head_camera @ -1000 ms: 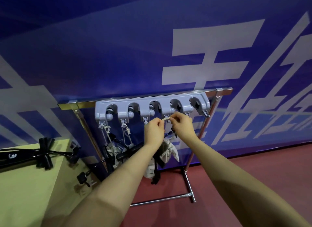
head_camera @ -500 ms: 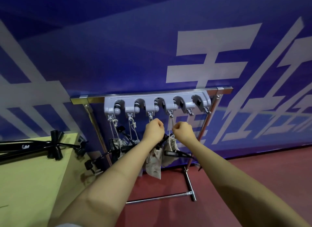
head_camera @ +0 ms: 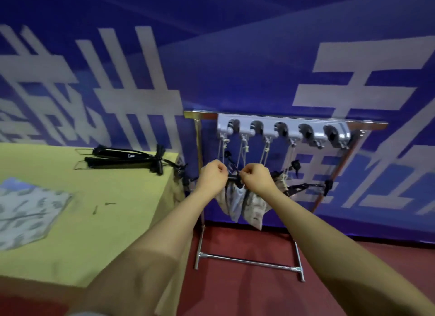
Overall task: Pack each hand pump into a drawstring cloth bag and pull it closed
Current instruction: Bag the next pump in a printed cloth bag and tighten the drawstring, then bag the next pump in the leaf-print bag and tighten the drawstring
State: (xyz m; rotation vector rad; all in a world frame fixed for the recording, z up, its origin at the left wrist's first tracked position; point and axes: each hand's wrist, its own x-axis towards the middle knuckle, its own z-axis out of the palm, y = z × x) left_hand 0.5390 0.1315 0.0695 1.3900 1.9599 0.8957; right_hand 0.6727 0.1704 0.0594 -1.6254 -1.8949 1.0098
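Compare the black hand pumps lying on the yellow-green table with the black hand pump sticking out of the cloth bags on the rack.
The black hand pumps on the table lie flat and unbagged; the black hand pump at the rack juts out of the hanging patterned cloth bags. Neither hand touches the table ones. All are black and slender.

Looks like a staged indoor work booth: big blue printed banner wall (head_camera: 235, 68), dark red floor (head_camera: 247, 292), yellow-green covered table (head_camera: 94, 221), chrome hanging rack (head_camera: 247, 262).

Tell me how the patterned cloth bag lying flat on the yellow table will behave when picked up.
The cloth bag lies flat and thin on the table, so it probably droops and folds from one corner. It looks empty, so likely very light. Being fabric, it seems unlikely to roll or break.
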